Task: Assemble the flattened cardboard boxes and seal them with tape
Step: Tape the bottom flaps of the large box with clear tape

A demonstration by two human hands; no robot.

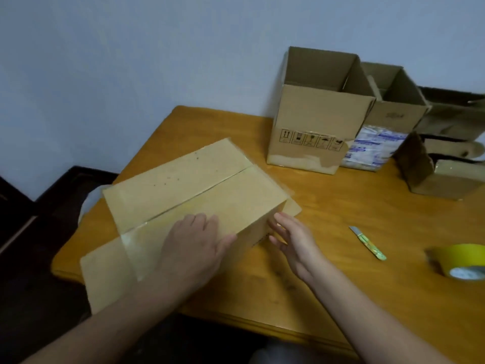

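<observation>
The tape roll [458, 260] runs off the right edge. The left hand [193, 240] covers part of the box [183, 185] top. Symbols [312, 140] on the tall open box [317, 114] are too small to read.

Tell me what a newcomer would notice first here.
The closed cardboard box at the left of the table draws the eye, with the left hand flat on its taped top and the right hand open at its right end. Behind, an open box stands upright; a yellow tape roll lies at the right edge.
</observation>
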